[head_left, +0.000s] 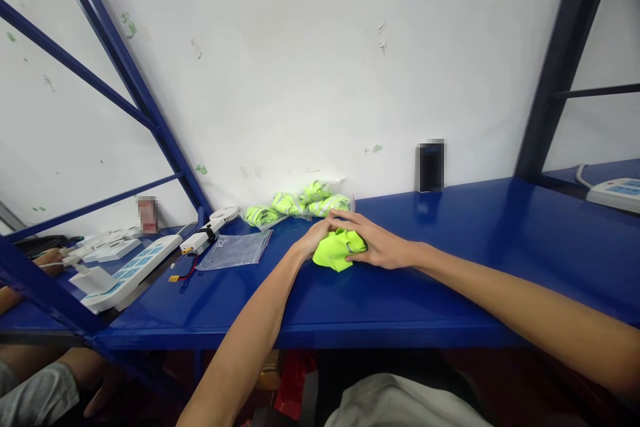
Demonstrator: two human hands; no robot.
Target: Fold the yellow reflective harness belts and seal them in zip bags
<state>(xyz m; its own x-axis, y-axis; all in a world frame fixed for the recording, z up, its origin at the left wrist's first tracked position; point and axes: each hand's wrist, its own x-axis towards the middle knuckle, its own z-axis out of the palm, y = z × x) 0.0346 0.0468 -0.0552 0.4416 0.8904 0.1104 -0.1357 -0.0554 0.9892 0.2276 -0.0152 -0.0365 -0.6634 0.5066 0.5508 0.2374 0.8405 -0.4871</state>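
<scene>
Between my two hands is a crumpled neon-yellow reflective vest (336, 251), bunched into a small bundle just over the blue table (400, 300). My left hand (314, 237) is closed on its left side, with the fingers partly hidden behind the cloth. From the right, my right hand (384, 244) wraps over the top, its thumb pressing the near side. Beyond the hands, against the wall, lie several similar neon-yellow bundles (315, 192) with silver stripes in clear bags. A flat clear plastic bag (234, 250) lies to the left of my hands.
Left of the clear bag are a white handheld fan (225, 213) and a battery pack with red and black leads (196, 241). A power strip (135, 270) lies past the blue frame post, near another person's hand (50, 259). A dark phone-like object (431, 167) leans on the wall.
</scene>
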